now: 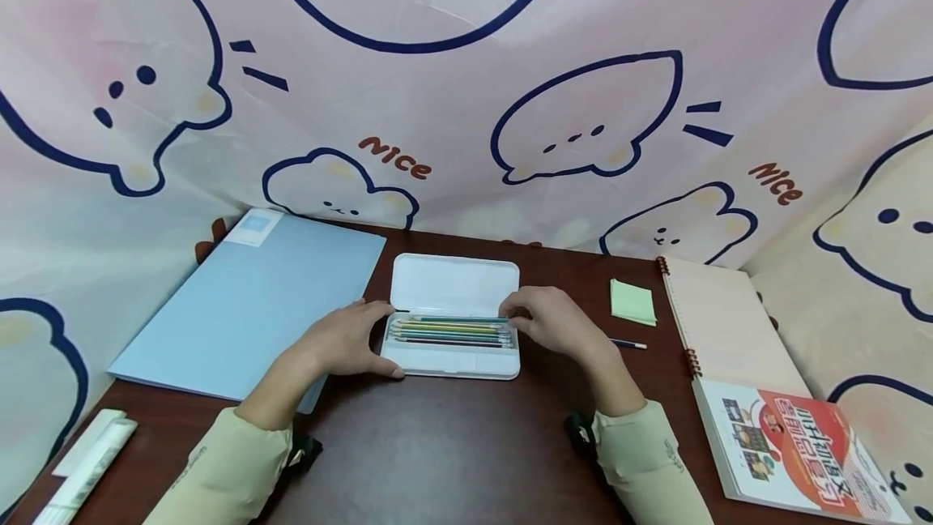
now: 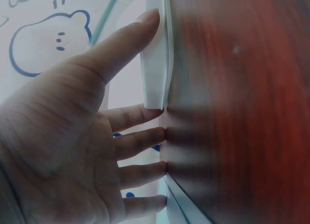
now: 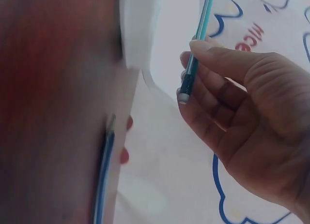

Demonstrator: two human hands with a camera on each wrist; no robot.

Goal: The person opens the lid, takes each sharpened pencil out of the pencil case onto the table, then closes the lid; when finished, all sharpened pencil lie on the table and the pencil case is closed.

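A white pencil case (image 1: 437, 361) lies on the table in the head view, its lid (image 1: 455, 283) raised at the back. Several pencils (image 1: 446, 330) lie side by side in its tray. My left hand (image 1: 344, 340) is at the case's left end; the thumb touches the front edge, and the straight fingers rest against the left side and table. At the right end, my right hand (image 1: 550, 319) pinches a green pencil (image 3: 191, 69) near its white eraser between thumb and fingers. The pencil's far end is cut off in the right wrist view.
A light blue folder (image 1: 291, 290) lies left, partly under my left forearm. On the right are a dark pencil (image 1: 631, 344), green sticky notes (image 1: 632, 302), a spiral notebook (image 1: 736, 322) and a book (image 1: 802, 452). White packets (image 1: 91, 460) lie front left. Printed cloth (image 1: 466, 104) hangs behind.
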